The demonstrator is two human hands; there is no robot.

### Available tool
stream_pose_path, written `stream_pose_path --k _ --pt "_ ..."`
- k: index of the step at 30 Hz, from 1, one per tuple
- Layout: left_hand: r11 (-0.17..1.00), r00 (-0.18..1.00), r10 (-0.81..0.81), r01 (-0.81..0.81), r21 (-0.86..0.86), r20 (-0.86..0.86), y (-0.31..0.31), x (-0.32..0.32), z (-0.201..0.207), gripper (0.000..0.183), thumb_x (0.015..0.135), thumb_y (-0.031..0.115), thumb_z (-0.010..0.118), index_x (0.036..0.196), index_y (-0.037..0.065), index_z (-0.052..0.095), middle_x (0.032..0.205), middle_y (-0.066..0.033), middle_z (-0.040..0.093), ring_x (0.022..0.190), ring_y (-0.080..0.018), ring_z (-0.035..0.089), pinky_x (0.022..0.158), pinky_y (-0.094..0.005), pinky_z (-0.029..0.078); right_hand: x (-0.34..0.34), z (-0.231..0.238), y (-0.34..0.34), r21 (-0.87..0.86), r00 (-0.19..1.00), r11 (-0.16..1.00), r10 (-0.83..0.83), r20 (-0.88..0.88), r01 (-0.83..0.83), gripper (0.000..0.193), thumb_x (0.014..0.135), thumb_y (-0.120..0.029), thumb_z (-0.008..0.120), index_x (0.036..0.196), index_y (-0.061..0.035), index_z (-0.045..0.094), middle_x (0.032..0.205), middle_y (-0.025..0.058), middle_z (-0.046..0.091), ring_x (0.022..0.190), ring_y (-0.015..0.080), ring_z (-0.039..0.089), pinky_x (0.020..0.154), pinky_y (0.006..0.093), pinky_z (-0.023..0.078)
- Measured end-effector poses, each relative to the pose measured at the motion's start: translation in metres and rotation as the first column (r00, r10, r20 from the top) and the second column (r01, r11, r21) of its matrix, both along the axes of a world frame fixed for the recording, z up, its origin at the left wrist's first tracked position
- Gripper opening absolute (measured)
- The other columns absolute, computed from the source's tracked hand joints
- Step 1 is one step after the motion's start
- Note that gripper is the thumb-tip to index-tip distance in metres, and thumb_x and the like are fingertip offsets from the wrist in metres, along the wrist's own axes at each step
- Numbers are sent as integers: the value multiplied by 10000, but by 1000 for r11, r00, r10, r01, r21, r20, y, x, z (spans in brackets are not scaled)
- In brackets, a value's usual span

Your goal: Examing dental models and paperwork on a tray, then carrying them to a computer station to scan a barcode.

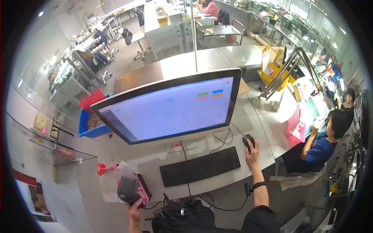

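Note:
My right hand (252, 152) rests closed over a black computer mouse (248, 142), to the right of a black keyboard (200, 166). At the desk's front left, my left hand (135, 211) is closed at the lower end of a dark grey handheld barcode scanner (128, 188). Its fingers are partly hidden. Pink material (147, 194) and a black flat item lie against the scanner, with papers (116, 176) under and behind it. Beyond the keyboard stands a large monitor (171, 108) with a lit, mostly pale screen.
A blue bin (93, 126) with a red piece stands left of the monitor. Cables run across the desk (256, 167). To the right, a person in blue (320, 149) sits by a pink bin (296, 128), a yellow bin (272, 73) and a lamp arm (285, 73).

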State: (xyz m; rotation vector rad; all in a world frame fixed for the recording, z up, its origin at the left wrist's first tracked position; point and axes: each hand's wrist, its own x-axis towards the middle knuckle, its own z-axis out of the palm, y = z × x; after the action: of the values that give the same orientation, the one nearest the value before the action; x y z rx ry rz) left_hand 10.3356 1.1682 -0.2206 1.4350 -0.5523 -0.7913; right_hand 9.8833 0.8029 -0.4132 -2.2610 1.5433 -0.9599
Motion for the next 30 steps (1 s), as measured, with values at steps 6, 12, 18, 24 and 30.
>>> stream_pose_path --k 6,12,18,24,30 --pt "1000 1000 -12 12 5 -24 -6 -4 6 434 849 24 605 1264 -104 592 887 -111 661 702 -190 602 702 -335 513 -4 5 3 13 1000 1000 7 6 -7 509 920 -14 665 1417 -110 607 1520 245 452 1367 455 469 1149 495 422" --pt "998 998 -52 50 -31 -42 -5 -4 7 431 837 26 617 1256 -72 615 973 -157 684 732 -212 636 705 -338 525 1 8 4 42 999 999 -12 40 10 506 932 -40 665 1425 -142 611 1526 249 448 1363 459 471 1142 507 426" --pt "996 997 -81 81 33 0 4 -2 3 357 879 24 634 1229 -45 633 976 -137 702 758 -197 645 669 -302 499 -3 3 4 54 999 998 20 37 -22 524 943 -48 658 1452 -152 588 1550 265 415 1384 479 450 1152 515 422" --pt "998 999 34 -34 61 -4 2 -3 4 308 962 76 613 1259 -5 601 854 -65 637 705 -153 585 665 -297 480 5 6 9 -87 1000 996 -11 16 12 557 950 -161 682 1487 -100 546 1608 319 318 1475 502 358 1198 523 356" --pt "980 938 21 -88 178 345 0 2 9 336 977 52 637 1268 44 470 960 -63 599 786 -128 575 715 -290 485 157 149 84 -24 909 981 185 375 -190 340 954 -155 682 1244 16 636 1139 210 683 1121 375 660 1007 463 498"
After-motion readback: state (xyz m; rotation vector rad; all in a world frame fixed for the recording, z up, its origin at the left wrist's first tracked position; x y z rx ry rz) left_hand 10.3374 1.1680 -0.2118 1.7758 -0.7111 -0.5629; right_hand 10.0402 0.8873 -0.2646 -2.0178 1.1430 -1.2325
